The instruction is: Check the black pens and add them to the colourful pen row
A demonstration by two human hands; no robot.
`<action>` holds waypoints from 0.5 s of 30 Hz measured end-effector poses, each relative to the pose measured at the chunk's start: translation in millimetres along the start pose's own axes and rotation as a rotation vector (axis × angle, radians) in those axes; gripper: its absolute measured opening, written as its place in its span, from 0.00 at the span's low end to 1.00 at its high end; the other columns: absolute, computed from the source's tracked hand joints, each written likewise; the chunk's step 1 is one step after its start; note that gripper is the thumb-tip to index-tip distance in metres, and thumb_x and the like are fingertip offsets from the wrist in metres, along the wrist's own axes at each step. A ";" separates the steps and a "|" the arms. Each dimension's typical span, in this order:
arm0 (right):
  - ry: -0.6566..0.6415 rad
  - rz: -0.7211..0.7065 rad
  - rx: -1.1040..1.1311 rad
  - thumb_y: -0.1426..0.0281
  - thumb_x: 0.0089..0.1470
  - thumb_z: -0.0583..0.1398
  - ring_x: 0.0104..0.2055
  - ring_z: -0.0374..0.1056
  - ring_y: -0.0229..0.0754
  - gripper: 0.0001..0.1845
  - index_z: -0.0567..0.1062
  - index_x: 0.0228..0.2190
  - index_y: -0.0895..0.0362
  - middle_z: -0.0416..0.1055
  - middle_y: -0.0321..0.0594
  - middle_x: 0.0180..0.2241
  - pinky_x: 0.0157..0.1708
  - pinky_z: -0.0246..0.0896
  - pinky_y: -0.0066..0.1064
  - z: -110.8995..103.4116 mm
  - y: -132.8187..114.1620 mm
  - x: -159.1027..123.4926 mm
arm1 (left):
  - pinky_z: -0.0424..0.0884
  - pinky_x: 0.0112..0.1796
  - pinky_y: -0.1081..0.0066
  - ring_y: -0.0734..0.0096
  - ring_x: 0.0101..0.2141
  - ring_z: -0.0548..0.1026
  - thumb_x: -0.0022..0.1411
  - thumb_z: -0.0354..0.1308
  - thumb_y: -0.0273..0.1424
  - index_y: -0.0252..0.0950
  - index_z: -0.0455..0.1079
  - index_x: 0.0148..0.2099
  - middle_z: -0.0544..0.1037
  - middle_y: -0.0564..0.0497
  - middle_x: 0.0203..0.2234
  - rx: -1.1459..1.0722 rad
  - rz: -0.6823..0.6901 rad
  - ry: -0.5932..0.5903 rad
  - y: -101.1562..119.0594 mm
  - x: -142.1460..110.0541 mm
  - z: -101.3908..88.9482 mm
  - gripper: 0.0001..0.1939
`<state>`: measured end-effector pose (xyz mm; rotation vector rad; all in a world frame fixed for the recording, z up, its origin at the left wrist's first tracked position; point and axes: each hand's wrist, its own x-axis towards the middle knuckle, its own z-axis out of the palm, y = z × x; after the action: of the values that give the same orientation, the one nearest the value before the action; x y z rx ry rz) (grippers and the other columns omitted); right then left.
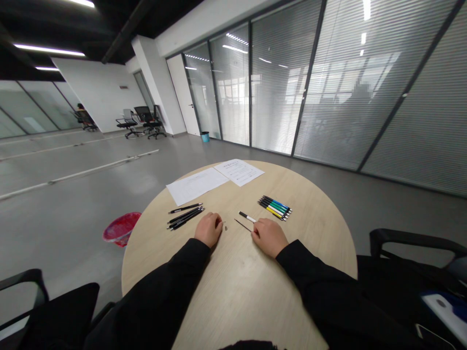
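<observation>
My left hand (208, 228) rests on the round wooden table (233, 287), fingers curled shut, with a small grey part (225, 226) just beyond its fingertips. My right hand (269, 236) lies closed on the table and pinches the end of a thin dark refill (242, 224). A white pen barrel with a black tip (247, 217) lies just past it. Black pens (185, 216) lie left of my left hand. A bundle of coloured pens (275, 207) lies beyond my right hand.
Two printed sheets (215, 179) lie at the table's far edge. A red bin (121, 228) stands on the floor to the left. Black chairs (412, 243) flank me. Office chairs stand far back; a glass wall runs on the right.
</observation>
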<state>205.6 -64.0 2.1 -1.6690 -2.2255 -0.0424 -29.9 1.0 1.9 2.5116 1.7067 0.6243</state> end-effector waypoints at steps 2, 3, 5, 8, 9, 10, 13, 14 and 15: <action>0.000 0.002 -0.002 0.69 0.56 0.57 0.36 0.65 0.41 0.09 0.73 0.26 0.57 0.71 0.42 0.31 0.36 0.52 0.31 0.2 0.2 0.1 | 0.63 0.34 0.67 0.64 0.32 0.69 0.59 0.52 0.30 0.36 0.66 0.31 0.71 0.48 0.28 -0.004 0.000 0.001 -0.6 -0.2 0.2 0.05; 0.000 0.003 -0.004 0.69 0.56 0.57 0.36 0.65 0.41 0.09 0.73 0.26 0.57 0.71 0.42 0.31 0.36 0.52 0.31 0.2 0.2 0.2 | 0.63 0.34 0.67 0.64 0.31 0.69 0.59 0.52 0.30 0.36 0.66 0.31 0.71 0.48 0.28 -0.005 0.000 0.002 -0.9 -0.2 0.2 0.05; -0.004 0.003 -0.007 0.69 0.56 0.57 0.36 0.65 0.42 0.09 0.73 0.26 0.57 0.71 0.42 0.31 0.36 0.52 0.31 -0.3 0.1 0.5 | 0.63 0.33 0.68 0.65 0.31 0.69 0.59 0.51 0.30 0.37 0.66 0.30 0.71 0.48 0.28 -0.007 -0.002 0.000 -0.9 -0.3 -0.3 0.06; -0.014 0.006 -0.010 0.69 0.56 0.57 0.36 0.65 0.42 0.09 0.73 0.26 0.57 0.71 0.42 0.31 0.36 0.52 0.31 -1.6 -0.3 0.7 | 0.62 0.33 0.68 0.65 0.31 0.69 0.59 0.52 0.30 0.37 0.66 0.30 0.71 0.49 0.28 -0.014 -0.004 0.002 -0.3 -0.3 -1.4 0.05; -0.017 0.008 -0.009 0.69 0.57 0.57 0.36 0.65 0.42 0.09 0.73 0.27 0.57 0.71 0.42 0.31 0.36 0.52 0.31 -2.0 -0.5 0.7 | 0.62 0.33 0.68 0.65 0.31 0.69 0.59 0.52 0.30 0.37 0.65 0.30 0.71 0.49 0.28 -0.017 -0.004 0.003 -0.1 -0.3 -1.6 0.05; -0.020 0.009 -0.007 0.69 0.57 0.57 0.36 0.65 0.42 0.09 0.73 0.27 0.57 0.71 0.42 0.31 0.36 0.52 0.31 -2.5 -0.7 0.7 | 0.62 0.33 0.68 0.65 0.31 0.69 0.59 0.52 0.30 0.37 0.65 0.30 0.71 0.49 0.28 -0.020 -0.004 0.002 -0.2 -0.3 -1.6 0.05; -0.018 0.011 -0.001 0.69 0.57 0.57 0.36 0.65 0.42 0.09 0.73 0.27 0.57 0.71 0.42 0.32 0.36 0.52 0.31 -3.8 -1.2 0.4 | 0.62 0.32 0.68 0.65 0.31 0.69 0.59 0.52 0.31 0.37 0.65 0.30 0.71 0.49 0.28 -0.026 -0.006 -0.004 -1.2 -0.5 -0.9 0.05; -0.017 0.012 0.001 0.69 0.57 0.57 0.37 0.65 0.42 0.09 0.73 0.27 0.58 0.71 0.42 0.32 0.36 0.52 0.31 -4.1 -1.4 0.3 | 0.63 0.32 0.68 0.65 0.31 0.69 0.59 0.52 0.31 0.37 0.65 0.30 0.71 0.49 0.28 -0.026 -0.006 -0.006 -1.7 -0.6 -0.5 0.05; -0.016 0.015 0.003 0.69 0.57 0.57 0.37 0.65 0.42 0.09 0.73 0.27 0.58 0.71 0.42 0.32 0.36 0.52 0.31 -4.3 -1.7 0.2 | 0.63 0.33 0.68 0.65 0.31 0.69 0.59 0.52 0.31 0.37 0.65 0.30 0.71 0.49 0.28 -0.027 -0.004 -0.008 -2.2 -0.6 -0.3 0.05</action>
<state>205.1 -65.4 6.5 -1.6901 -2.2234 -0.0215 -32.1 1.3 1.4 2.4881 1.6889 0.6326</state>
